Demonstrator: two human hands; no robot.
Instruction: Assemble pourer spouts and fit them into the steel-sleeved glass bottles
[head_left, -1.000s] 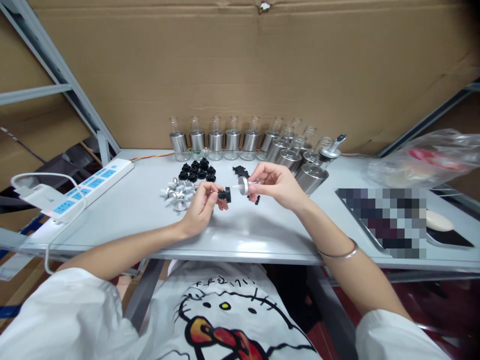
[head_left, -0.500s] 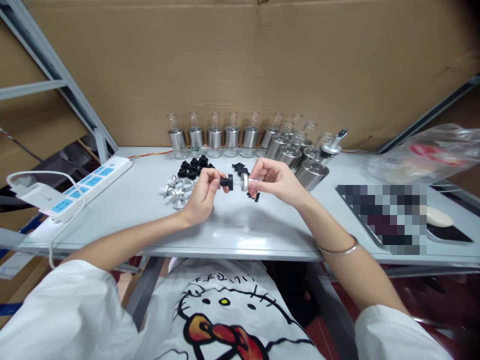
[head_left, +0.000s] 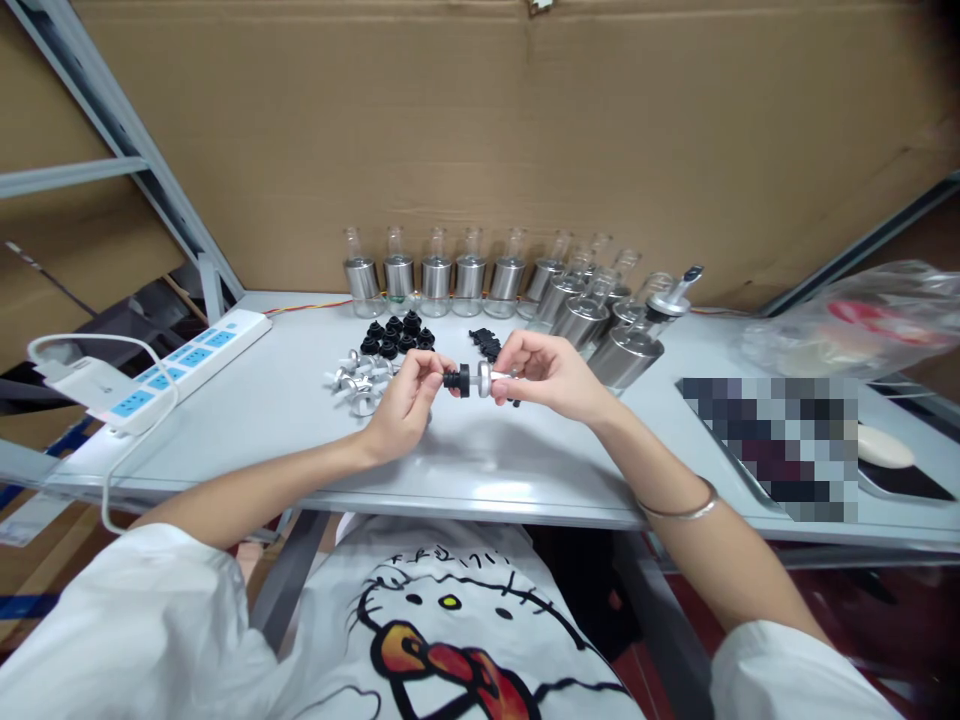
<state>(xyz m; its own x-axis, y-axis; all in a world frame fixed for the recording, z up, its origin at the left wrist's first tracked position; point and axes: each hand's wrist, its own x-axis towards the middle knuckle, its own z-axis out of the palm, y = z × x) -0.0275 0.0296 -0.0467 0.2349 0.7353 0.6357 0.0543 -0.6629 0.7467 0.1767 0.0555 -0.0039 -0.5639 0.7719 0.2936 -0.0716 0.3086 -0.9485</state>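
Spout (head_left: 485,380) over table (head_left: 300,440), my right hand's (head_left: 551,380) fingers pinched on it; left hand (head_left: 407,402) pinching black stopper (head_left: 459,380), stem between. Best, I judge: keep both in line, press straight. Count: eleven-plus bottles (head_left: 469,277), one topped; seven-plus loose stoppers (head_left: 388,338); loose spouts (head_left: 364,385) too tangled.
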